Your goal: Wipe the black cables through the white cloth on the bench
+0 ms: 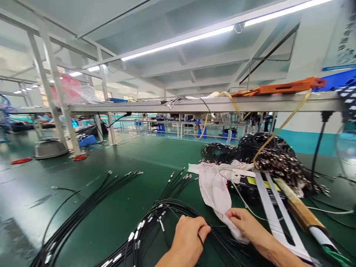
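Note:
My left hand [187, 237] is low in the middle, its fingers curled and pinching a thin black cable from the looped bundle of black cables [155, 217] on the green table [125, 155]. Just to its right, my right hand [246, 222] pinches the same thin cable at the edge of a pale pink cloth [215, 189]. The cable ends carry small metal and white connectors.
A second spread of black cables [91, 200] lies to the left. Behind the cloth sit a black device [250, 187], a metal frame [271, 211], a wooden-handled tool [299, 209] and a heap of coiled cables [261, 154]. A shelf [194, 105] runs overhead. People sit at the far left.

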`<state>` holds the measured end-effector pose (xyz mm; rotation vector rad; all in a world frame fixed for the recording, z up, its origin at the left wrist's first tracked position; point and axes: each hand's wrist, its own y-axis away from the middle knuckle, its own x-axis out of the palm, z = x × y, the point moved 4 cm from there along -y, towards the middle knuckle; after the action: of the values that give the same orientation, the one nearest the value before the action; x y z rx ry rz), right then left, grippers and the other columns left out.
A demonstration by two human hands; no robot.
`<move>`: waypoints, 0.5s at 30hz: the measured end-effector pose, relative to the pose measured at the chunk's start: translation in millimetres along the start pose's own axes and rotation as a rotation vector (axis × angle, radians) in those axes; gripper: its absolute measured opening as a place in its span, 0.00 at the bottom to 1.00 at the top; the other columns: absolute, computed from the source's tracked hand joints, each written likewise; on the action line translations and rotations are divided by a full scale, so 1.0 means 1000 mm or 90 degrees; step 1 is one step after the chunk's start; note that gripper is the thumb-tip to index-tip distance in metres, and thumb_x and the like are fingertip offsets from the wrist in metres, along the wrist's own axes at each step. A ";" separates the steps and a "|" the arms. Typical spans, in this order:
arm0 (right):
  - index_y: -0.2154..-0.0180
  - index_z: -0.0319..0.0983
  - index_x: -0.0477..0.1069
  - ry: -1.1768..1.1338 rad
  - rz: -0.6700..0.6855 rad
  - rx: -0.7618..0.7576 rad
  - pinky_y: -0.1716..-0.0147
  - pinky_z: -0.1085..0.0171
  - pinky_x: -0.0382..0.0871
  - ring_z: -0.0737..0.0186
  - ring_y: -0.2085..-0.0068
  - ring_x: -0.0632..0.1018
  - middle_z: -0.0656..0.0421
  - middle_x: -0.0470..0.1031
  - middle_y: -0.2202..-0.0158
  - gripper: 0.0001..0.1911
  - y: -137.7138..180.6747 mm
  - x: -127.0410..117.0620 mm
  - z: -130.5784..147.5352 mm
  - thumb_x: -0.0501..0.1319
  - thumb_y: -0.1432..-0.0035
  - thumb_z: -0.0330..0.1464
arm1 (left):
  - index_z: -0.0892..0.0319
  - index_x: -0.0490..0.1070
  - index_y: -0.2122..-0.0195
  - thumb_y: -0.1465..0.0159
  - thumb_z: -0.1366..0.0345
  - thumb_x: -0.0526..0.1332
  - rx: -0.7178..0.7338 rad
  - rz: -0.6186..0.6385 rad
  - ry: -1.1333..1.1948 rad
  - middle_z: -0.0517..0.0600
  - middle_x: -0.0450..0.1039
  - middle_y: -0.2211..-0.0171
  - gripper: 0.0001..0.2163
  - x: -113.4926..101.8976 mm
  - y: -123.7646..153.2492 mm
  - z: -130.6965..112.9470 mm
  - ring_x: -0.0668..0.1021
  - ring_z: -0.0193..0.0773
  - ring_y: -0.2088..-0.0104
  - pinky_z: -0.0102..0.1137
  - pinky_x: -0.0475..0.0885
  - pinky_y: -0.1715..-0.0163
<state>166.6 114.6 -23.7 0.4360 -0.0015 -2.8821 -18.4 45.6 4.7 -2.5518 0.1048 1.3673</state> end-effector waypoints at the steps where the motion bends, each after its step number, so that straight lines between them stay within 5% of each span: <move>1: 0.80 0.38 0.69 0.020 -0.029 -0.015 0.76 0.65 0.53 0.66 0.78 0.63 0.61 0.65 0.83 0.15 -0.003 -0.004 -0.001 0.56 0.65 0.43 | 0.54 0.76 0.68 0.33 0.64 0.57 0.002 -0.003 0.004 0.46 0.77 0.70 0.09 -0.001 0.001 0.000 0.75 0.41 0.65 0.34 0.62 0.61; 5: 0.71 0.40 0.73 0.085 -0.169 -0.041 0.63 0.58 0.64 0.51 0.65 0.75 0.53 0.77 0.69 0.22 -0.007 -0.030 -0.004 0.56 0.62 0.49 | 0.54 0.74 0.62 0.31 0.59 0.53 0.071 -0.069 0.052 0.47 0.75 0.69 0.11 -0.022 0.002 -0.001 0.73 0.41 0.66 0.34 0.63 0.63; 8: 0.62 0.40 0.71 0.162 -0.265 -0.063 0.60 0.53 0.66 0.46 0.63 0.77 0.51 0.77 0.66 0.27 0.004 -0.052 -0.003 0.54 0.59 0.51 | 0.54 0.73 0.61 0.30 0.55 0.45 0.112 -0.229 0.098 0.48 0.73 0.68 0.17 -0.066 -0.001 0.007 0.71 0.41 0.66 0.36 0.63 0.61; 11: 0.63 0.40 0.71 0.286 -0.325 -0.147 0.60 0.51 0.69 0.47 0.62 0.78 0.48 0.76 0.59 0.26 0.023 -0.065 0.001 0.50 0.54 0.52 | 0.56 0.73 0.69 0.35 0.47 0.46 0.020 -0.433 0.128 0.52 0.72 0.68 0.22 -0.124 -0.003 0.034 0.71 0.46 0.64 0.40 0.64 0.59; 15: 0.68 0.42 0.74 0.351 -0.270 -0.236 0.63 0.56 0.74 0.51 0.63 0.79 0.52 0.78 0.62 0.22 0.047 -0.064 -0.007 0.51 0.49 0.50 | 0.59 0.72 0.74 0.41 0.39 0.51 -0.092 -0.480 0.214 0.51 0.71 0.77 0.26 -0.196 0.004 0.084 0.72 0.42 0.76 0.36 0.67 0.73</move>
<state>238.6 83.3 -10.1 1.2544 0.7844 -2.9336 -196.1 52.6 121.6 -2.4851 -0.8326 0.6736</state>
